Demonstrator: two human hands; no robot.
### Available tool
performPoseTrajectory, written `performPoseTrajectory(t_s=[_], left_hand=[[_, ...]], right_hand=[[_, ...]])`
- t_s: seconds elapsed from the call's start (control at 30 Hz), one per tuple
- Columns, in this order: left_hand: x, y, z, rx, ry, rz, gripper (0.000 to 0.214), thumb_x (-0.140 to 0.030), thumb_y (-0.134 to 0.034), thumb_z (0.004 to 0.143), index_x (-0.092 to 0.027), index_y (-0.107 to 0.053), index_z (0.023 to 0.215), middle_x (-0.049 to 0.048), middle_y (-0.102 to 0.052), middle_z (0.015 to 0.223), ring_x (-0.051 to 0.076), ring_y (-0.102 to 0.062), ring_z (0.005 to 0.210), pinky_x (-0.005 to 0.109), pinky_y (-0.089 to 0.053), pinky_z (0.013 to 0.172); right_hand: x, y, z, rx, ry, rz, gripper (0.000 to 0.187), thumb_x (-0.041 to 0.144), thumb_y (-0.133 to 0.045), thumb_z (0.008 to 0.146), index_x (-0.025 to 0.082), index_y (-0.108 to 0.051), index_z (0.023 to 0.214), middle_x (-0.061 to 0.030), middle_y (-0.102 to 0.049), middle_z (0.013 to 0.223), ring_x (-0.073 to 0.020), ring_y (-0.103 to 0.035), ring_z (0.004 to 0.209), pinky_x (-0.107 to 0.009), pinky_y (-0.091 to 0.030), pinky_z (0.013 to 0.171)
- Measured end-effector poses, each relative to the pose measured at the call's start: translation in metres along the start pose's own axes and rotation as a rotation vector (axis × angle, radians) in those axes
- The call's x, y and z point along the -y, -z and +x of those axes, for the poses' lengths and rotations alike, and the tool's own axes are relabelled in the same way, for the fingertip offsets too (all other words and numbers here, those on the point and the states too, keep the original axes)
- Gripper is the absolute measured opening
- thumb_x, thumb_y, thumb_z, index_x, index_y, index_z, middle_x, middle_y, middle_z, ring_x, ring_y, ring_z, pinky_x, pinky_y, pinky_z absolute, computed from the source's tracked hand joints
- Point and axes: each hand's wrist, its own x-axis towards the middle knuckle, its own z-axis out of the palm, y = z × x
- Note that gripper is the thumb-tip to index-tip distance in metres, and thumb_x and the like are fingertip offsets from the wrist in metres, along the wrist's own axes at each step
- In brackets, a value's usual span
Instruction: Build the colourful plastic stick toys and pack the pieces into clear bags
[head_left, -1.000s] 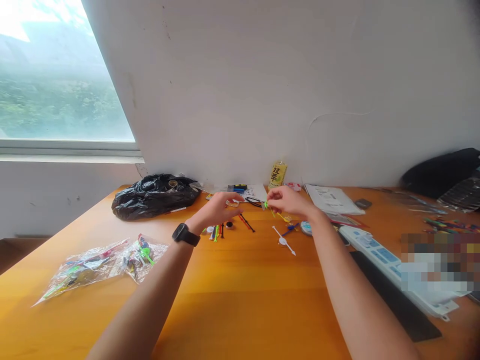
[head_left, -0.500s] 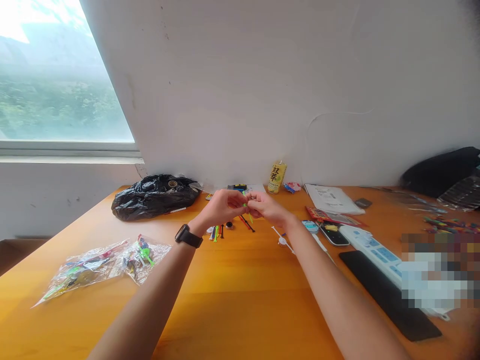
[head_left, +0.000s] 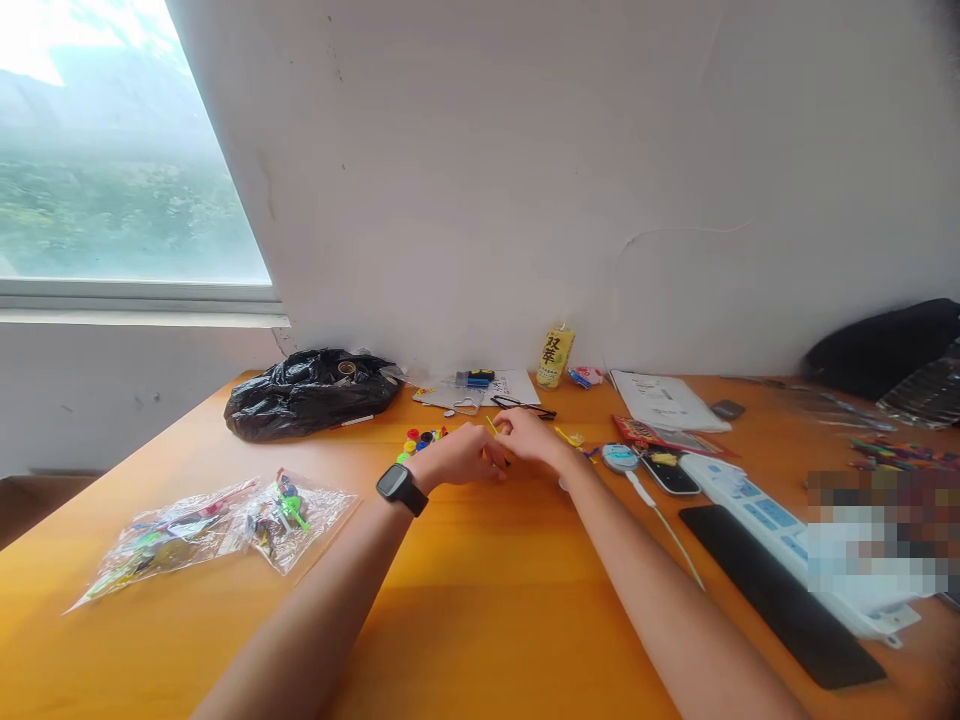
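My left hand (head_left: 469, 455), with a black watch (head_left: 401, 488) on its wrist, is low over the table's middle. Its fingers are bent down and together near the tabletop; what they pinch, if anything, is hidden. Just to its right, my right hand (head_left: 525, 435) is closed on a thin yellow-green plastic stick (head_left: 491, 425) that pokes up past its fingertips. Small coloured plastic pieces (head_left: 412, 440) in red, yellow, green and blue lie left of my left hand. Yellow plastic parts (head_left: 570, 438) lie beyond my right forearm. Black-framed glasses (head_left: 525, 407) rest behind the hands.
Clear bags of plastic parts (head_left: 285, 515) lie at left, a black plastic bag (head_left: 311, 395) behind them. A yellow drink bottle (head_left: 555, 357) stands by the wall. At right are a white charger disc (head_left: 620, 457), a phone (head_left: 670, 473), a power strip (head_left: 757, 505) and a black mat (head_left: 772, 595).
Both hands have come down and nearer to me from their raised position together. The coloured pieces and the glasses behind them now show; the sticks below are mostly covered by the hands.
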Motion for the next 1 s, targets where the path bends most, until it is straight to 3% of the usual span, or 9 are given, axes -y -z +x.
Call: performPoseTrajectory(t_s=[0.07, 0.13, 0.27, 0.37, 0.47, 0.63, 0.77, 1.0], left_hand=[[0.001, 0.002, -0.001, 0.022, 0.019, -0.004, 0.014, -0.03, -0.082, 0.076, -0.025, -0.085, 0.088, 0.0019, -0.078, 0.083, 0.016, -0.065, 0.07, 0.023, -0.042, 0.057], [0.002, 0.008, -0.003, 0.045, 0.044, -0.014, 0.013, -0.027, -0.082, 0.073, -0.022, -0.085, 0.084, 0.0025, -0.078, 0.084, 0.015, -0.063, 0.067, 0.022, -0.04, 0.054], [0.003, 0.018, -0.009, 0.037, 0.097, -0.049, 0.015, -0.026, -0.075, 0.076, -0.018, -0.083, 0.086, 0.0037, -0.077, 0.082, 0.014, -0.061, 0.062, 0.021, -0.04, 0.05], [0.0, 0.018, -0.009, 0.052, 0.065, -0.067, 0.016, -0.024, -0.069, 0.081, -0.017, -0.083, 0.086, 0.0037, -0.077, 0.08, 0.014, -0.063, 0.062, 0.02, -0.041, 0.052], [-0.004, 0.016, -0.007, 0.056, 0.063, -0.035, 0.013, -0.023, -0.069, 0.081, -0.017, -0.081, 0.08, 0.0041, -0.077, 0.08, 0.014, -0.064, 0.065, 0.02, -0.042, 0.053], [-0.009, 0.023, -0.011, 0.121, 0.161, 0.023, 0.008, -0.023, -0.078, 0.073, -0.016, -0.076, 0.073, 0.0017, -0.069, 0.065, 0.012, -0.058, 0.053, 0.02, -0.039, 0.045], [-0.002, 0.031, -0.016, 0.134, 0.24, 0.1, 0.007, -0.019, -0.08, 0.069, -0.016, -0.078, 0.075, 0.0021, -0.067, 0.063, 0.013, -0.059, 0.05, 0.021, -0.04, 0.044], [0.013, 0.042, -0.018, 0.025, 0.147, 0.164, 0.02, -0.022, -0.085, 0.065, -0.02, -0.081, 0.085, 0.0036, -0.075, 0.089, 0.017, -0.068, 0.071, 0.024, -0.049, 0.062]], right_hand=[[0.0, 0.008, -0.003, 0.033, 0.005, -0.008, 0.031, 0.025, -0.071, 0.084, 0.017, -0.071, 0.115, -0.0068, -0.074, 0.101, -0.0165, -0.065, 0.08, -0.023, -0.044, 0.069], [-0.003, 0.025, -0.008, 0.073, 0.005, -0.023, 0.032, 0.028, -0.072, 0.086, 0.017, -0.071, 0.116, -0.0082, -0.075, 0.108, -0.0165, -0.067, 0.085, -0.023, -0.046, 0.071], [-0.012, 0.068, -0.025, 0.176, -0.068, -0.075, 0.019, 0.031, -0.075, 0.082, 0.015, -0.075, 0.092, -0.0068, -0.077, 0.085, -0.0174, -0.067, 0.072, -0.024, -0.044, 0.062], [-0.016, 0.087, -0.037, 0.335, -0.22, -0.207, 0.019, 0.035, -0.079, 0.076, 0.017, -0.075, 0.081, -0.0058, -0.076, 0.078, -0.0171, -0.066, 0.067, -0.025, -0.04, 0.056], [-0.013, 0.089, -0.042, 0.473, -0.331, -0.32, 0.023, 0.036, -0.085, 0.066, 0.017, -0.072, 0.07, -0.0055, -0.075, 0.075, -0.0171, -0.065, 0.066, -0.026, -0.04, 0.056], [-0.004, 0.081, -0.039, 0.56, -0.425, -0.36, 0.035, 0.033, -0.094, 0.048, 0.017, -0.069, 0.067, -0.0063, -0.076, 0.076, -0.0222, -0.068, 0.072, -0.029, -0.045, 0.059], [-0.004, 0.076, -0.038, 0.586, -0.398, -0.342, 0.034, 0.029, -0.095, 0.046, 0.016, -0.07, 0.066, -0.0072, -0.075, 0.079, -0.024, -0.069, 0.08, -0.029, -0.047, 0.063], [-0.009, 0.071, -0.035, 0.497, -0.308, -0.283, 0.023, 0.025, -0.088, 0.058, 0.017, -0.067, 0.065, -0.0053, -0.071, 0.069, -0.0202, -0.066, 0.068, -0.028, -0.045, 0.059]])
